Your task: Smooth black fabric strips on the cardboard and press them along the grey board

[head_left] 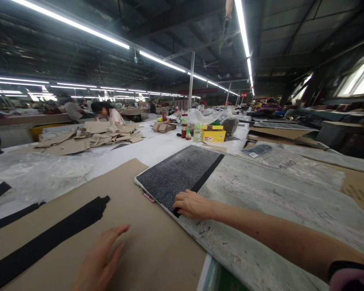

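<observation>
A dark grey textured fabric panel (177, 169) lies on a worn, pale grey board (261, 202), with a black strip (210, 169) along its right edge. My right hand (191, 204) is at the panel's near corner, its fingers curled and pressed on the end of that strip; the fingertips are partly hidden. Slightly blurred, my left hand (104, 254) hovers over a tan sheet (151, 246), thumb and fingers apart, holding nothing. Beyond it, a stack of long black strips (57, 230) lies across the sheet.
Clear plastic bags (48, 173) and tan cut pieces (91, 135) lie at the left, near a bent-over person (115, 115). Bottles (197, 132) and a yellow box (214, 133) stand farther back. A plastic-wrapped packet (257, 150) lies at the right.
</observation>
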The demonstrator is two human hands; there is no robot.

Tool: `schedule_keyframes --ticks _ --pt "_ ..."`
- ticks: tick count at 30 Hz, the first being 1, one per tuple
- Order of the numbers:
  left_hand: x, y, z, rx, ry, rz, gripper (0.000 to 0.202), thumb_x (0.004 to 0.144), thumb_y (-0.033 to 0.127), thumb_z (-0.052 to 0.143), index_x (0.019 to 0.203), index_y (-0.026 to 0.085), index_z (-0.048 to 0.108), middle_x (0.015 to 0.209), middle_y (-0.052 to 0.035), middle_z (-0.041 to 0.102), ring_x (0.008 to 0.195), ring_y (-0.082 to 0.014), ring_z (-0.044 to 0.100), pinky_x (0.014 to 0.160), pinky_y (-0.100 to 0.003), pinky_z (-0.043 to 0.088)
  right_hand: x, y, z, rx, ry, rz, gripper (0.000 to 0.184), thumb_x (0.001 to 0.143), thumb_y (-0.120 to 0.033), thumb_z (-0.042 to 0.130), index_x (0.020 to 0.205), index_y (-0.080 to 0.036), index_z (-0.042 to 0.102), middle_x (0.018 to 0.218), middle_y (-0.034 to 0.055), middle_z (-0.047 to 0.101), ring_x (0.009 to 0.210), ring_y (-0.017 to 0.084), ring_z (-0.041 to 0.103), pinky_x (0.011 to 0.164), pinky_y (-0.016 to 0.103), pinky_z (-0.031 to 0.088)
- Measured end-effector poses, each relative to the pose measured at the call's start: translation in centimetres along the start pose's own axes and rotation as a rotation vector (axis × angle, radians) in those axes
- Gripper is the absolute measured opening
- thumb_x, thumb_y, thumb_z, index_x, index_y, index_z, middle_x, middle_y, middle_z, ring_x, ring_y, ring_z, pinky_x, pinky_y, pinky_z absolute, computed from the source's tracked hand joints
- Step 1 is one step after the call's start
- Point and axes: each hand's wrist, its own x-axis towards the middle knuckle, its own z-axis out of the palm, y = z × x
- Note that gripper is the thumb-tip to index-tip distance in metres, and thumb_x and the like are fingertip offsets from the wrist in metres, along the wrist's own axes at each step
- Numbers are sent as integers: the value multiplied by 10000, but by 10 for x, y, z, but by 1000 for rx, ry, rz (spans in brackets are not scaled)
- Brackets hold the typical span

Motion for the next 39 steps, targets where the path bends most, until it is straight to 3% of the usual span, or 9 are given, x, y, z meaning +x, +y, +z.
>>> schedule_keyframes --ticks 4,7,12,16,19,23,29,35,39 --pt "45 41 81 -82 -117 33 333 843 284 428 1140 249 576 1103 -48 652 1006 -186 611 868 -345 516 4 5 5 29 53 -15 114 909 -229 485 918 -181 588 896 56 580 883 186 518 766 315 370" --pt "61 55 119 -101 -142 27 383 809 219 428 1172 201 546 1104 -75 642 984 -187 613 874 -365 512 1 8 9 92 113 -22 126 908 -227 476 935 -175 588 883 62 577 862 182 514 766 310 381" --pt "58 52 135 -77 -147 -3 411 827 208 399 1223 158 499 1125 -111 611 1015 -199 588 919 -411 483 -14 12 15 300 309 54 92 865 -213 510 891 -183 592 883 44 578 792 143 527 733 264 421" --pt "51 56 136 -26 -158 17 381 863 229 385 1217 196 521 1152 -88 599 1097 -214 532 985 -448 426 -35 32 4 523 657 279 110 884 -258 486 890 -181 565 853 28 576 751 121 549 675 237 464" --pt "48 59 140 8 -172 52 350 884 260 382 1175 249 577 1198 -59 578 1129 -226 497 1016 -465 390 -69 69 -26 661 980 452 172 895 -336 479 895 -173 530 769 3 566 688 113 574 647 248 501" --pt "46 53 146 19 -167 76 366 891 272 350 1148 262 611 1216 -58 570 1082 -245 506 990 -492 394 -141 116 -96 699 1417 570 222 824 -396 558 855 -181 511 762 -15 580 661 107 595 634 259 525" --pt "48 43 153 -11 -152 87 397 846 235 373 1154 244 623 1204 -70 586 1039 -269 506 968 -513 388 -235 110 -200 522 1840 509 150 763 -304 665 831 -217 564 741 -27 604 671 115 587 615 244 510" --pt "50 44 153 -105 -131 23 367 802 306 436 1088 261 661 1165 -72 598 1047 -282 504 990 -518 365 -226 55 -276 239 1844 183 53 867 -199 587 871 -252 585 778 -61 626 659 79 563 616 227 493" --pt "50 57 140 -231 -110 -74 341 761 428 504 981 243 688 1098 -82 621 1051 -293 535 984 -509 387 -160 3 -274 313 1553 191 74 816 -200 634 877 -194 595 748 -28 624 620 98 580 547 239 496"
